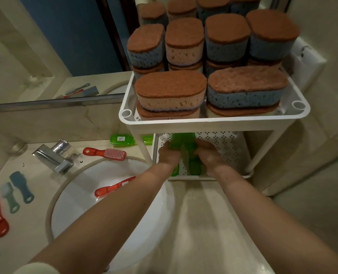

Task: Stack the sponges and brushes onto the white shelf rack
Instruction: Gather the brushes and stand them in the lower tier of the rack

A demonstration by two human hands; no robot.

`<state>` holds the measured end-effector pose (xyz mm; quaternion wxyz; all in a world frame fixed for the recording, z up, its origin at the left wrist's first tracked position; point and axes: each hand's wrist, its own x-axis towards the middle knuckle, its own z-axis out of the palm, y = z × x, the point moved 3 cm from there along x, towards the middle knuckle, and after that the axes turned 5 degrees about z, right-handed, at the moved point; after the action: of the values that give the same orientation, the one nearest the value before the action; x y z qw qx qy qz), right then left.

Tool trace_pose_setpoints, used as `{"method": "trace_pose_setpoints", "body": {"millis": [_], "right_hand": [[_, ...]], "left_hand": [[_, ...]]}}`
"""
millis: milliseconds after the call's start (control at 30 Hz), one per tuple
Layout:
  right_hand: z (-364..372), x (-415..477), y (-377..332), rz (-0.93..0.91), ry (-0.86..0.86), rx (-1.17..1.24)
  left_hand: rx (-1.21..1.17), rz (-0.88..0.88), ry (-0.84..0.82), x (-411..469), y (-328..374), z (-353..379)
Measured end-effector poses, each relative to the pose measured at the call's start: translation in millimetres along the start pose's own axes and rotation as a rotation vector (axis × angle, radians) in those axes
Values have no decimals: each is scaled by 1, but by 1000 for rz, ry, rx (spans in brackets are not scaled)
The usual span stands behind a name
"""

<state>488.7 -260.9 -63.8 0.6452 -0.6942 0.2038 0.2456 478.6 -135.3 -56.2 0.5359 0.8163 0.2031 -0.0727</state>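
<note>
**Sponges up, brushes half done**

The white shelf rack (213, 122) stands on the bench (203, 224), right of the sink (79, 196). Its top tier is packed with sponges (170, 89) in stacks of two or more, so I judge that part of the job finished; there is hardly room for another up there.

I am working on the lower tier. My left hand (169, 154) and right hand (208, 156) reach in under the top tray and close on a bundle of green brushes (187, 155) from either side. The bundle rests on the perforated shelf between my palms. The top tray hangs low over my hands, which leaves little height for stacking.

A good few brushes are not yet on the rack. One red brush (106, 153) lies on the bench beside the tap (53, 156), and another red one (112, 187) sits inside the sink. A green brush (122, 139) lies against the wall behind the rack's leg, which could be awkward to get past. At the far left edge are several small scrubbers (20, 186) in blue, grey-green and red, well apart from the rack.
</note>
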Motion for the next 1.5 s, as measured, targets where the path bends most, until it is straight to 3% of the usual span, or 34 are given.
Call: {"method": "trace_pose_setpoints", "body": {"millis": [100,167,267,367,467,567,967,1267,1400,1500], "right_hand": [[2,-4,1,3,-38,31],[3,-6,1,1,-44,60],[4,-5,4,12,-27,120],[3,-4,6,-6,-35,141],[3,-4,11,-29,-14,13],[3,-5,12,-43,10,-116],[36,-6,5,-14,-71,-267],[34,-17,4,41,-131,-56],[31,-33,5,-51,-52,-99],[26,-48,16,-192,126,-4]], "left_hand": [[286,86,-27,-4,-2,2],[517,252,-50,-15,-4,3],[634,433,-150,-36,-11,6],[794,442,-253,-37,-14,8],[866,348,-344,-29,-17,9],[905,281,-404,-23,-21,10],[898,70,-367,-16,-26,8],[939,218,-395,-33,-28,-1],[926,327,-324,-57,-28,-10],[771,424,-270,-77,-33,-19]]}}
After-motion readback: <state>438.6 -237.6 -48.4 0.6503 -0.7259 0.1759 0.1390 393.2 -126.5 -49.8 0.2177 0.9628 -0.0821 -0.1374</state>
